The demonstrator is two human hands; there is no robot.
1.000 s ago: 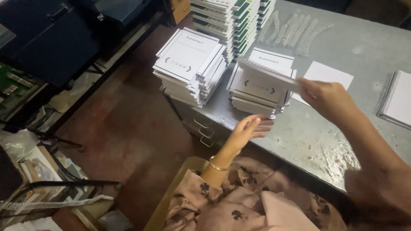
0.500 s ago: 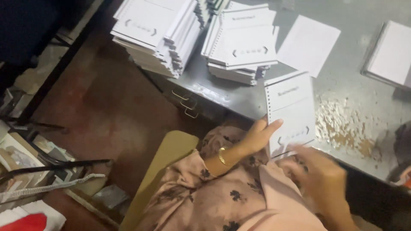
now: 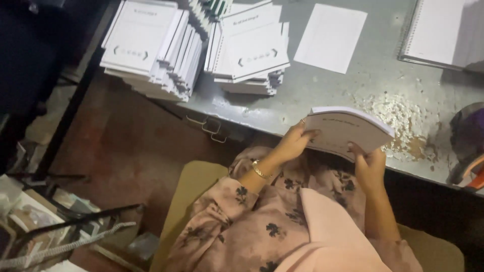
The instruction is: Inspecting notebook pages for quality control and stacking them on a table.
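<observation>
1. Head view: you hold a white notebook (image 3: 348,132) with both hands at the near edge of the grey metal table (image 3: 373,88), tilted above your lap. Your left hand (image 3: 291,143) grips its left edge, fingers curled over the cover; your right hand (image 3: 369,163) clasps its lower right corner.
2. Same view, farther back: two stacks of notebooks (image 3: 151,48) and (image 3: 249,48) stand side by side on the table, a loose white sheet (image 3: 330,36) just right of them, and a spiral-bound pad (image 3: 441,32) lies at the far right.
</observation>
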